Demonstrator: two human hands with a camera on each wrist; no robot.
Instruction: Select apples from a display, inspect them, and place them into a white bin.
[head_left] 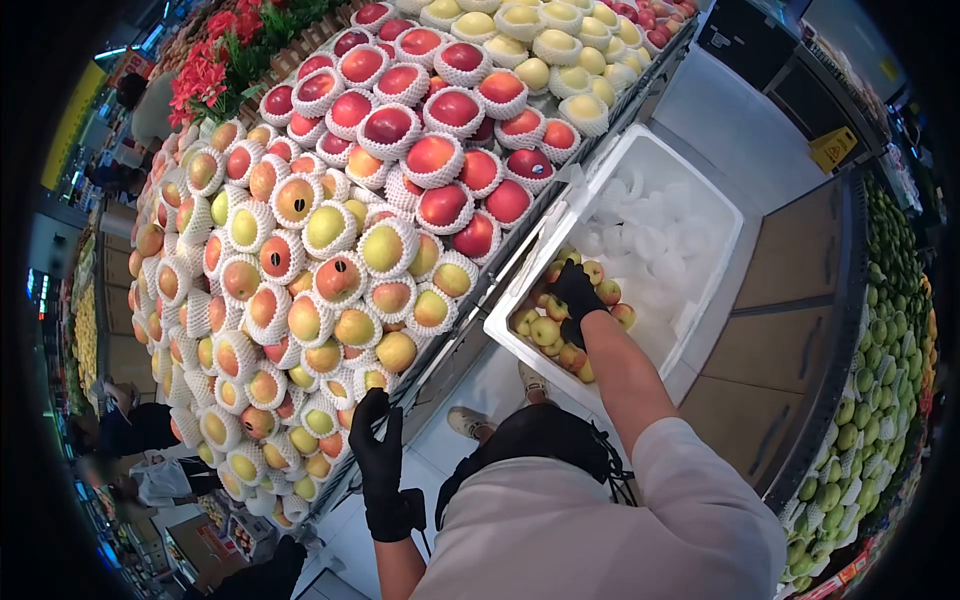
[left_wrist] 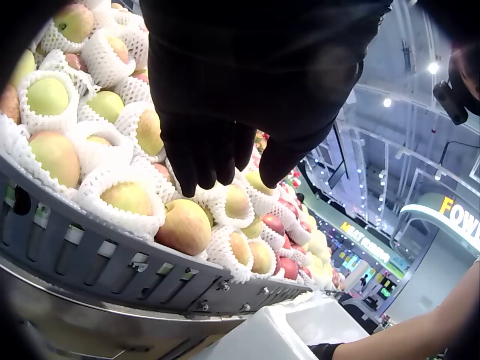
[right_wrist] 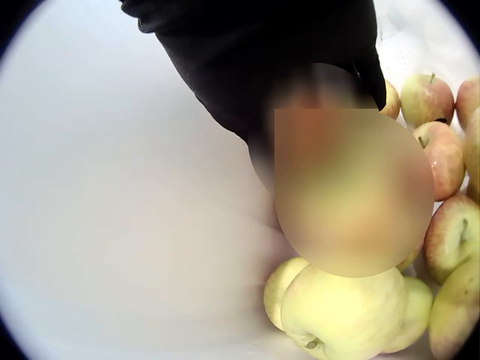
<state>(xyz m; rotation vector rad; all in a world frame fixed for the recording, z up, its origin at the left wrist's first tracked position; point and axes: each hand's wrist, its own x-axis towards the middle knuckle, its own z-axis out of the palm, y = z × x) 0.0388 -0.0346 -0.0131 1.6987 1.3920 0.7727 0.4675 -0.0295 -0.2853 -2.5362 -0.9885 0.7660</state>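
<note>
Apples lie in a box, the right hand among them, its grip impossible to tell; the left hand, empty, fingers relaxed, is near wrapped fruit.

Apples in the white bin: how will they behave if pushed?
The apples will probably roll, being rounded. They'd likely jostle each other, since several sit touching in the bin. They may bruise on knocks: those in the right wrist view show bare skin.
</note>
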